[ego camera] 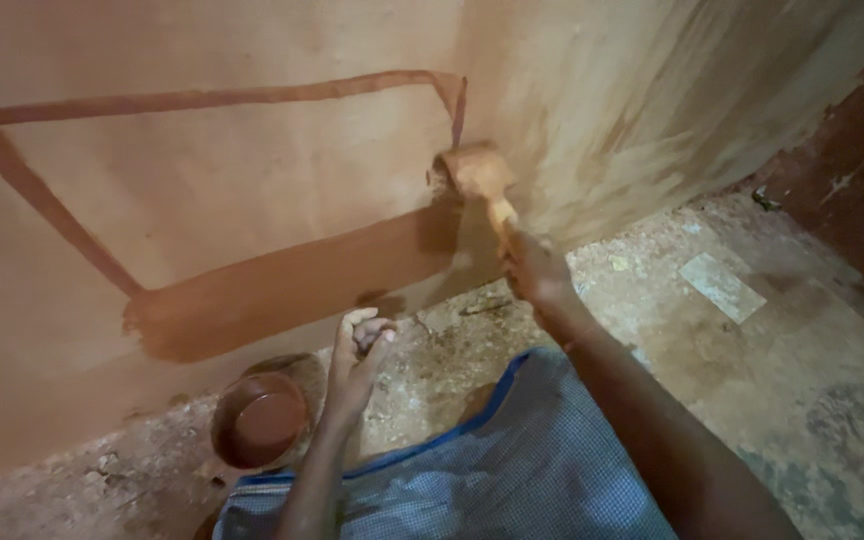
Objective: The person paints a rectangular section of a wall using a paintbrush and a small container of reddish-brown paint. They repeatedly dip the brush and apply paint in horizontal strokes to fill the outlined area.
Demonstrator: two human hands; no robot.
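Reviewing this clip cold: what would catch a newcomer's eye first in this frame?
First, the dark brown painted outline on the pale wall, with a wide wet band along its lower edge. At the band's right end, the right hand holds a paint-soaked brush against the wall. Lower left, a bowl of brown paint sits on the floor beside the loosely curled left hand.

The wall [202,190] is pale tan, marked with a reddish-brown painted outline and a broad wet brown band [292,290] along its lower edge. The brush [477,172] is tan-orange. The bowl [260,422] holds reddish-brown paint. The cloth [512,470] is blue-and-white checked with a solid blue border. The floor [752,340] is mottled grey-brown.
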